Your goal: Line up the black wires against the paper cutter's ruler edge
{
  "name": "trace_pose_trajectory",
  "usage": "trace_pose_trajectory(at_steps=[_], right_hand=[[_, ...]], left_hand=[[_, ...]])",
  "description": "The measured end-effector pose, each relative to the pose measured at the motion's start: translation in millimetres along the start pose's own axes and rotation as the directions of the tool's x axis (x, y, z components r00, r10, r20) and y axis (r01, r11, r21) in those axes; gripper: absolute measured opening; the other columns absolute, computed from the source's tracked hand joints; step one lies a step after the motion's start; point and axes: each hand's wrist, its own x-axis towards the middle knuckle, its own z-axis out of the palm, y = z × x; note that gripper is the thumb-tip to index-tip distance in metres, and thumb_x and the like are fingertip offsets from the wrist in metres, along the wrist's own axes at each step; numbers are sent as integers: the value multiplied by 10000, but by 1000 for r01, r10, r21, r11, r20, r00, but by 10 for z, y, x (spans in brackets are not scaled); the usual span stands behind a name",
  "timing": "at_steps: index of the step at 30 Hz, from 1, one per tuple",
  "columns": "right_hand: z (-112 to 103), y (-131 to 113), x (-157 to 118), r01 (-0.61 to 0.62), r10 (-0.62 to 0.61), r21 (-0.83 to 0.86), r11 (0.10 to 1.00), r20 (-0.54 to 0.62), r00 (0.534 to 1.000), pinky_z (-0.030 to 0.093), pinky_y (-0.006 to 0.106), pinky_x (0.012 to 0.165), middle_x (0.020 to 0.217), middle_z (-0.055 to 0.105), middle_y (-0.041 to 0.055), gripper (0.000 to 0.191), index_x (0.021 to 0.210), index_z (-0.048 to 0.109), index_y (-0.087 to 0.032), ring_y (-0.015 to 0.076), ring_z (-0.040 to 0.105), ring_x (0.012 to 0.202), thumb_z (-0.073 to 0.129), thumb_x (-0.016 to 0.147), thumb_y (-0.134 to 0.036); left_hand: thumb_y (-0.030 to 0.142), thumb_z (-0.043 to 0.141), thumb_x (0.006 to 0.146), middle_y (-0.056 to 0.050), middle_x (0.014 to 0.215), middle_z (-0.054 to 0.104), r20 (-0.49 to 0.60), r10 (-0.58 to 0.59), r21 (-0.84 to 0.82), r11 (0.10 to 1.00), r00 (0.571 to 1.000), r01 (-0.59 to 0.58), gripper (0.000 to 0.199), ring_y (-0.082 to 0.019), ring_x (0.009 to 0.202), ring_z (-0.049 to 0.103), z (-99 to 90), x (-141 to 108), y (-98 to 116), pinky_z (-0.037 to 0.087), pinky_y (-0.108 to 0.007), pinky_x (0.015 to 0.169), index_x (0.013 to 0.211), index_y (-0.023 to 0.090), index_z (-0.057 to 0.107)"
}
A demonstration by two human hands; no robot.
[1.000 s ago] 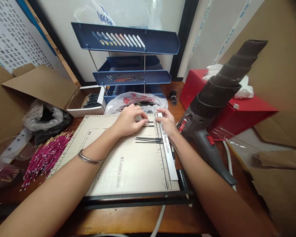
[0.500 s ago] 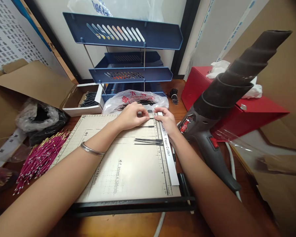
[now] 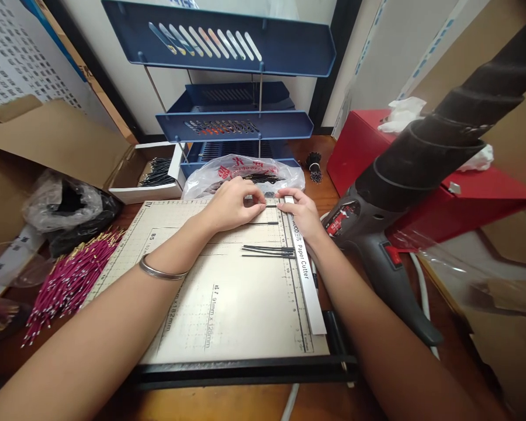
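Note:
Near the far edge of a cream paper cutter (image 3: 228,321), a short black wire (image 3: 272,206) spans the gap between my hands. My left hand (image 3: 233,204) is closed, thumb and forefinger pinching the wire's left part. At its right end is my right hand (image 3: 305,216), closed with thumb and finger at the tip, beside the white guard strip (image 3: 309,286). Just below the left fingers lies a single black wire (image 3: 267,223) on the board. Several more black wires (image 3: 267,251) lie across the middle, their right ends at the strip.
A plastic bag of dark wires (image 3: 201,178) sits behind the board, before a blue tray rack (image 3: 289,52). Magenta wires (image 3: 70,286) and a white box (image 3: 146,195) are left. Right stand a heat gun (image 3: 377,234) and red box (image 3: 477,204). A bundle (image 3: 314,168) lies behind.
The view has shifted slightly, moving the cutter and heat gun a little rightward in the picture. Both hands keep nearly the same pose around the wire.

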Motion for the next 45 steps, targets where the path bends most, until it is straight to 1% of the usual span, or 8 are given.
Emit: trace_pose_trajectory(at_steps=[5, 14, 23, 26, 31, 33, 38, 45], right_hand=[[8, -11, -15, -1, 1, 3, 1000, -3, 1000, 526, 459, 1068, 1067, 757, 29, 404, 886, 716, -243, 254, 655, 1034, 826, 501, -299], [12, -17, -20, -12, 12, 14, 1000, 8, 1000, 489, 458, 1132, 1081, 744, 28, 425, 902, 706, -241, 255, 651, 1095, 838, 502, -301], [44, -52, -31, -28, 29, 42, 999, -14, 999, 499, 406, 1071, 1017, 741, 6, 422, 861, 716, -236, 219, 647, 1023, 844, 463, -290], [32, -33, -23, -22, 23, 34, 999, -15, 1000, 515, 413, 1038, 1028, 742, 7, 418, 878, 718, -241, 222, 652, 1014, 843, 484, -299], [-2, 6, 10, 14, -15, 8, 1000, 20, 1000, 507, 449, 1110, 1039, 744, 17, 398, 889, 717, -243, 244, 671, 1080, 836, 512, -284], [-10, 16, 20, 18, -18, 6, 1000, 29, 999, 509, 458, 1106, 1055, 746, 22, 397, 897, 714, -246, 248, 671, 1081, 830, 519, -283], [-16, 25, 21, 18, -18, 9, 1000, 36, 999, 512, 448, 1078, 1084, 744, 28, 399, 910, 710, -250, 244, 668, 1068, 826, 530, -286], [10, 12, -2, 17, -18, 23, 1000, 21, 1000, 509, 449, 1066, 1048, 746, 19, 403, 900, 711, -246, 239, 666, 1037, 818, 514, -289]], left_hand=[[323, 690, 954, -62, 964, 803, -11, -2, -10, 1000, 1000, 2, 171, -255, 942, 679, 15, 6, -20, 489, -432, 968, 907, 210, 810], [301, 716, 943, -62, 893, 785, -9, -50, -21, 999, 999, 49, 160, -239, 880, 659, -11, 10, 32, 486, -418, 933, 890, 198, 826], [292, 719, 947, -71, 906, 786, -3, -76, 1, 997, 997, 76, 161, -257, 913, 657, -7, 6, 53, 491, -418, 936, 910, 196, 843], [290, 719, 951, -69, 906, 782, -1, -71, 5, 997, 997, 71, 161, -249, 897, 654, -4, 11, 46, 490, -417, 933, 907, 197, 842], [283, 713, 959, -64, 901, 781, 5, -67, 9, 998, 998, 67, 161, -242, 891, 656, -3, 15, 40, 484, -409, 917, 915, 197, 842], [283, 709, 962, -63, 908, 782, 10, -67, 7, 998, 998, 67, 163, -243, 896, 660, -6, 15, 41, 486, -407, 910, 920, 200, 843], [295, 704, 965, -62, 914, 781, 17, -73, 7, 997, 997, 73, 171, -243, 898, 663, -12, 18, 46, 491, -411, 917, 922, 204, 842], [312, 695, 968, -63, 932, 797, 29, -84, 3, 996, 996, 84, 180, -253, 937, 662, -19, 15, 58, 481, -412, 936, 927, 211, 838]])
